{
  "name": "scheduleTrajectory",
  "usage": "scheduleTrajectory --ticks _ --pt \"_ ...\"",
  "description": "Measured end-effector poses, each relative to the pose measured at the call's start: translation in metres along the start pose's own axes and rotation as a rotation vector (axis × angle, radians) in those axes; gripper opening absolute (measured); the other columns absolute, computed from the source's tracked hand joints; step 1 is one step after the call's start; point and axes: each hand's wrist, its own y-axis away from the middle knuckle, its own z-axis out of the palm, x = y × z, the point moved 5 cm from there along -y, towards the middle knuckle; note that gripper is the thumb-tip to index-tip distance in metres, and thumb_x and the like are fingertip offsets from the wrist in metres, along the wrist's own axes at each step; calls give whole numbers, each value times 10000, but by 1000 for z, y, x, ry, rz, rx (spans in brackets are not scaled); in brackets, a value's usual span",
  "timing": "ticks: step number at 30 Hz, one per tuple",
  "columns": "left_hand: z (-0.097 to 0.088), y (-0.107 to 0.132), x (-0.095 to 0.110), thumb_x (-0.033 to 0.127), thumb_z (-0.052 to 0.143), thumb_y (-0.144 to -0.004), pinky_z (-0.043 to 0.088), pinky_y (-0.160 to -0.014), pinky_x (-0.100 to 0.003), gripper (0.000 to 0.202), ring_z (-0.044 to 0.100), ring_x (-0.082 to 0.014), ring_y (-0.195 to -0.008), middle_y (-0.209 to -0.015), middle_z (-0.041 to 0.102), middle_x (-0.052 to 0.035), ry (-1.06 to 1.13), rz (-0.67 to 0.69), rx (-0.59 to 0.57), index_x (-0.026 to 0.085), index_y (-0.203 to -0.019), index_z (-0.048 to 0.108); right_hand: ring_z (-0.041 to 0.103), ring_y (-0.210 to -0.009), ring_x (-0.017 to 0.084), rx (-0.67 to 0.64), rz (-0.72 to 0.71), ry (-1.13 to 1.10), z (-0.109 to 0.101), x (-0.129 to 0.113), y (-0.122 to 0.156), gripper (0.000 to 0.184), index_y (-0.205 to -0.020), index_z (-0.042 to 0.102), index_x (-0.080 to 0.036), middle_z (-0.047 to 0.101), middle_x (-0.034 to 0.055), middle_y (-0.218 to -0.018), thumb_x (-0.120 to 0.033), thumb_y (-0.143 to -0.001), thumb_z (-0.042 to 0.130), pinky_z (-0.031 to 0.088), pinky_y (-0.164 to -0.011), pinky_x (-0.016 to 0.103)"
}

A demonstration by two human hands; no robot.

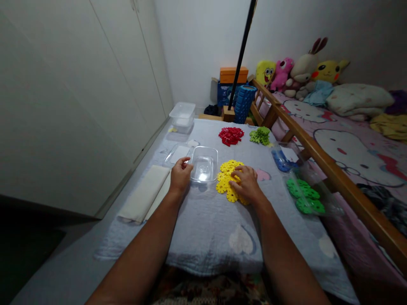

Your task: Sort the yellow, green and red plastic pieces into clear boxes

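Note:
A transparent plastic container (204,164) stands in the middle of the cloth-covered table. My left hand (181,174) is at its left rim, with the fingers curled and the thumb against the edge. To the right lies a pile of yellow disc-shaped notched plastic pieces (226,180). Over the pile's right side rests my right hand (246,183), thumb and fingers apart and touching the pieces. Part of the pile is hidden beneath that hand. A transparent lid (173,154) with a white label lies just behind my left hand.
Red pieces (231,135) and light-green pieces (260,135) are heaped farther back. Along the right edge are a container of blue pieces (282,161) and a bag of green discs (305,195). Folded cream cloth (144,192) lies left; stacked containers (182,114) stand at back left. A wooden bed rail (305,154) borders the right.

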Motion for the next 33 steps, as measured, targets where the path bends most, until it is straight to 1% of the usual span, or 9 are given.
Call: scheduleTrajectory --ticks 4,7,12,15,18,21,25,29,33 --pt "-2 -3 -1 326 688 -638 283 -509 -218 477 382 -90 -509 -597 434 95 109 -65 -21 148 -1080 672 500 -1092 290 41 52 17 -2 1 -2 197 -992 787 -239 660 105 -1085 -295 -931 608 369 -980 447" --pt "-2 0 1 319 694 -619 275 -498 -213 474 371 -88 -490 -558 418 104 155 -102 -33 146 -1059 672 501 -1055 282 81 57 13 -3 -2 -3 211 -971 794 -236 653 99 -1025 -272 -948 588 370 -958 443" --pt "2 2 -2 355 723 -613 296 -490 -214 484 417 -100 -484 -555 469 88 195 -163 -60 157 -1050 669 516 -1006 266 243 48 -78 -16 -12 0 221 -917 789 -242 620 83 -968 -286 -962 577 406 -933 425" --pt "4 -1 -6 364 735 -598 295 -497 -212 493 438 -105 -495 -564 493 76 203 -181 -61 155 -1041 675 547 -938 243 316 29 -210 -22 -20 2 233 -906 779 -237 595 67 -905 -313 -964 566 453 -898 394" --pt "5 -1 -7 345 727 -597 291 -500 -211 489 432 -102 -496 -567 496 75 201 -182 -74 154 -1045 677 580 -857 218 325 32 -384 -21 -27 2 232 -887 747 -232 606 52 -861 -333 -957 550 494 -826 354" --pt "5 0 -6 329 708 -604 264 -488 -212 477 395 -95 -480 -554 472 85 182 -170 -89 154 -1046 676 613 -853 210 343 57 -524 -13 -31 1 200 -857 694 -236 650 43 -860 -362 -939 563 509 -820 340" --pt "5 3 -4 318 683 -607 243 -482 -210 455 357 -88 -475 -542 438 94 170 -144 -89 156 -1032 673 637 -829 191 319 90 -675 1 -37 -1 185 -952 649 -233 685 32 -906 -398 -928 568 522 -782 314" --pt "6 3 -5 309 676 -618 232 -472 -213 452 333 -88 -472 -539 416 99 163 -135 -90 156 -1043 665 637 -920 211 243 -6 -579 4 -55 -2 180 -923 650 -237 706 53 -937 -345 -961 512 506 -882 343" --pt "5 3 -4 306 662 -628 220 -478 -215 424 284 -82 -476 -528 363 110 127 -98 -77 149 -1022 670 586 -1080 245 223 -147 -406 3 -72 -2 152 -913 698 -244 726 66 -1052 -267 -954 553 406 -1036 426"
